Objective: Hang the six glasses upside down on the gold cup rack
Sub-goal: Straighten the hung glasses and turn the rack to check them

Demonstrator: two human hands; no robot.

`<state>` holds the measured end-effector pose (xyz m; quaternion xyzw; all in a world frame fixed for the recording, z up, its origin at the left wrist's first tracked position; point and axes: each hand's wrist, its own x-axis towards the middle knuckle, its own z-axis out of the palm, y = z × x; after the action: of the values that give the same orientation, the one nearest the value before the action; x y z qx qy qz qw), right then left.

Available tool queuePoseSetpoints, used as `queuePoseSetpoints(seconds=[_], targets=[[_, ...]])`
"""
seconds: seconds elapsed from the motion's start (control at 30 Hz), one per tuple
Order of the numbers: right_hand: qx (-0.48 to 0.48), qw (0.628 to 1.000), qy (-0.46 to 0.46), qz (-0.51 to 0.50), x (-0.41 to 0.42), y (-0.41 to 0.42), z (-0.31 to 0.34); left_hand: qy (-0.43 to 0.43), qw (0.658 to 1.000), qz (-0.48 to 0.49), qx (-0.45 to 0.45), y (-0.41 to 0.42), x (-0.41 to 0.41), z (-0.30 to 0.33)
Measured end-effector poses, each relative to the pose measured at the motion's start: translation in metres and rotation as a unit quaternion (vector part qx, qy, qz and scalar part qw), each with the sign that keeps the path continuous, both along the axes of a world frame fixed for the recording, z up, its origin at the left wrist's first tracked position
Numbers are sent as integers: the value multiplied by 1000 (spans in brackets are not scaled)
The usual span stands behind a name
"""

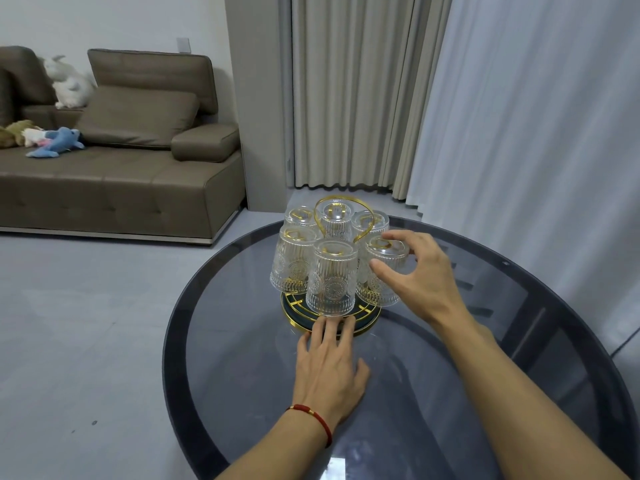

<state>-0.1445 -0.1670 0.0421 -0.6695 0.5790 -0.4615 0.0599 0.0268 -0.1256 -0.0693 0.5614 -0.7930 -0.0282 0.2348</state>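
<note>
Here the right hand (420, 275) curls loosely beside the near-right upright ribbed clear glass (382, 271), gripping nothing; the left hand (329, 368) lies flat, fingertips touching the gold-rimmed round rack (363, 323) base on the dark glass worktop (242, 341). All six glasses hang inverted.

Brown sofa (114, 174), grey floor (86, 323), pale curtains (353, 98), white wall (104, 22).

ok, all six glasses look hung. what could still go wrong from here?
1. The right hand is curled around the front-right glass; pulling away could drag it off its peg.
2. The left hand touches the rack base; a nudge could rattle the tightly packed glasses together.
</note>
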Motion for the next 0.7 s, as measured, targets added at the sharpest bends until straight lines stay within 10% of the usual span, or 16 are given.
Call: queuePoseSetpoints(seconds=[0.7], targets=[[-42,995,92,13,-12,8,0,2,1000,6,7,-2,-1,-1]])
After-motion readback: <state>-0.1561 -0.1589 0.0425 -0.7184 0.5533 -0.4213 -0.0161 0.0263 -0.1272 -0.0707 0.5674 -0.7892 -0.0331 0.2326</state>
